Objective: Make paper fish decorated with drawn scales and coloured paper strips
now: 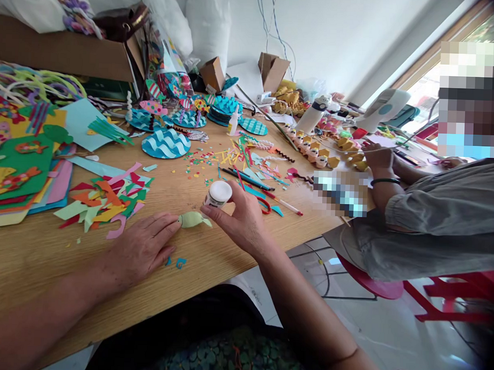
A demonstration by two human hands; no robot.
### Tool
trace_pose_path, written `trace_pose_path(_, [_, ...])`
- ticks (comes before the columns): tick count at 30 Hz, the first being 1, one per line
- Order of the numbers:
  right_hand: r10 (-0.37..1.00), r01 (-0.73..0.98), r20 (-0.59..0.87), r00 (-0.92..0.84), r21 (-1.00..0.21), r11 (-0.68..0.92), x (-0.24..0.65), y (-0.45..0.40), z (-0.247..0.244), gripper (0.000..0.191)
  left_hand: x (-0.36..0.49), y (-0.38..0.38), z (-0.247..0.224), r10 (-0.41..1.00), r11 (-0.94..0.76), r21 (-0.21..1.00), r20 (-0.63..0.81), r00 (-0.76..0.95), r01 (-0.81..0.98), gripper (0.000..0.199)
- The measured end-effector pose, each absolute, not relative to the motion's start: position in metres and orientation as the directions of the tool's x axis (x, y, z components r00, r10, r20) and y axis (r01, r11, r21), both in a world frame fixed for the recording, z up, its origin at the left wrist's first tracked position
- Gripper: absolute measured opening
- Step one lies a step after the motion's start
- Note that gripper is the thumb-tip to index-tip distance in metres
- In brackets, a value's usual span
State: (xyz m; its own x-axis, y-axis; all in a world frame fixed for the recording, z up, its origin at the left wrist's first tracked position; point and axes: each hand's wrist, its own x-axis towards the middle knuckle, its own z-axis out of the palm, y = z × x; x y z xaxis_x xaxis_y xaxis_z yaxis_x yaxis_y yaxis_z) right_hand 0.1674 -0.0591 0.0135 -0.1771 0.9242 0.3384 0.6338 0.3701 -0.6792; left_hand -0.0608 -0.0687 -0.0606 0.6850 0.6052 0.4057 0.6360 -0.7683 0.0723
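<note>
My right hand grips a small white bottle with a dark-printed label, its round white end facing up. The bottle is just above and beyond a pale green paper fish on the table; its lower end is hidden by my fingers. My left hand lies flat with fingers stretched out, the fingertips touching the left end of the fish. Two small blue paper scraps lie near my left thumb.
Paper offcuts and coloured sheets cover the left. Blue wavy discs and a glue bottle stand behind. Pens and red-handled scissors lie beyond my right hand. A co-worker's arm rests at right.
</note>
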Motion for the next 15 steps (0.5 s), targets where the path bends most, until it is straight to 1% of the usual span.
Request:
trace_pose_path(6, [0.925,0.63,0.302,-0.23,-0.678,0.378,0.161,-0.061,0.011,0.026,-0.061,-0.069,-0.063,0.627,-0.753,0.091,0.396,0.67,0.651,0.037])
trace_pose_path(10, [0.928,0.633,0.332,-0.168,-0.685,0.36,0.17,-0.058,0.011,0.028,-0.061,-0.069,-0.063,0.619,-0.757,0.065,0.393,0.68,0.651,0.035])
trace_pose_path(15, [0.919,0.58,0.382,-0.102,-0.727,0.367,0.18,-0.056,0.017,0.027,-0.061,-0.069,-0.063,0.583,-0.772,0.033,0.432,0.688,0.634,0.031])
